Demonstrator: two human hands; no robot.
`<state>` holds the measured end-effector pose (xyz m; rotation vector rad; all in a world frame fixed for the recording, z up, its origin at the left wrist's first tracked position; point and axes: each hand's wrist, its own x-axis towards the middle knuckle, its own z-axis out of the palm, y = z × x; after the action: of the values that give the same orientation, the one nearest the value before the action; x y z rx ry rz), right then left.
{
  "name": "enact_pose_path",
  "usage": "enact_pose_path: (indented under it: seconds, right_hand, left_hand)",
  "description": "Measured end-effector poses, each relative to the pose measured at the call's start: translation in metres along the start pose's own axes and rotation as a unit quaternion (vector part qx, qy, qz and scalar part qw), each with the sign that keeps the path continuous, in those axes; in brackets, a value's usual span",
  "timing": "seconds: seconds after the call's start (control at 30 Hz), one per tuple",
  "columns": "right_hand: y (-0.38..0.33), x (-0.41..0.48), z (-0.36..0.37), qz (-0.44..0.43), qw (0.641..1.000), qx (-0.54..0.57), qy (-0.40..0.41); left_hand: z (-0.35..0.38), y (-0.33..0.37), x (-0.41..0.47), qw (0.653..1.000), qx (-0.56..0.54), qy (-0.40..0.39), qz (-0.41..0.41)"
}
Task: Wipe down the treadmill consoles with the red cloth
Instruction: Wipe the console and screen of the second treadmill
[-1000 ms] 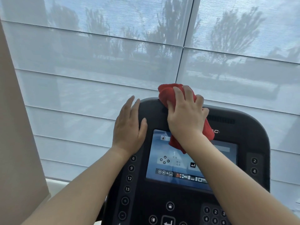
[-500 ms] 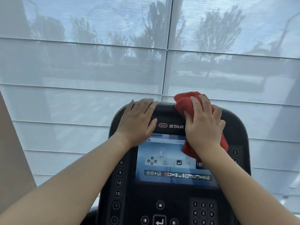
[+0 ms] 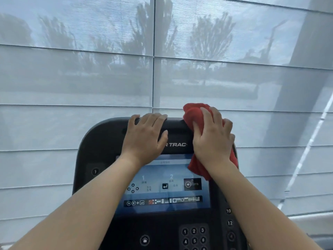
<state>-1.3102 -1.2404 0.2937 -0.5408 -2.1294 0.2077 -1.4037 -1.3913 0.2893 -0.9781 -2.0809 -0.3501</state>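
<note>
Step in hand: A person is wiping the upper right corner of the treadmill console (image 3: 100, 141), by the look of it partway through this one unit.
Right hand (image 3: 212, 141): It is lying spread over the bunched red cloth (image 3: 193, 112), fingers nearly straight, pressing it onto the top edge.
Left hand (image 3: 144, 138): It is resting flat on the console's top, fingertips draped over the rim, gripping nothing, likely bracing.
Next move: Probably a sweep down over the screen (image 3: 162, 186) and the keypad (image 3: 193, 237), calling for light pressure so that no button fires, and for the left hand to shift off the patch it is covering.
Materials: The cloth is looking soft, napped and crumpled, the console matte black plastic with rounded corners, the screen flat, glossy and glowing blue, the buttons small and round.
Backdrop: Pale woven window blinds (image 3: 72, 78) are veiling trees outside.
</note>
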Motion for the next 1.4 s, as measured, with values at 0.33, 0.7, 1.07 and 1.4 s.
enact_pose_path:
  seconds: [0.33, 0.7, 1.07, 1.4]
  right_hand:
    - [0.016, -0.031, -0.001, -0.047, 0.999, 0.002, 0.016]
    - [0.038, -0.054, -0.003, 0.021, 0.999, -0.003, 0.029]
    - [0.054, -0.031, -0.01, 0.052, 0.997, 0.04, 0.033]
    - [0.074, -0.083, -0.004, 0.053, 0.997, 0.038, 0.045]
  left_hand:
    - [0.0, 0.0, 0.0, 1.0, 0.001, 0.007, 0.001]
    - [0.001, 0.0, -0.001, 1.0, -0.006, 0.014, 0.004]
    - [0.02, 0.06, 0.013, 0.993, -0.042, 0.015, 0.11]
    - [0.026, 0.06, 0.011, 0.994, -0.017, 0.013, 0.112]
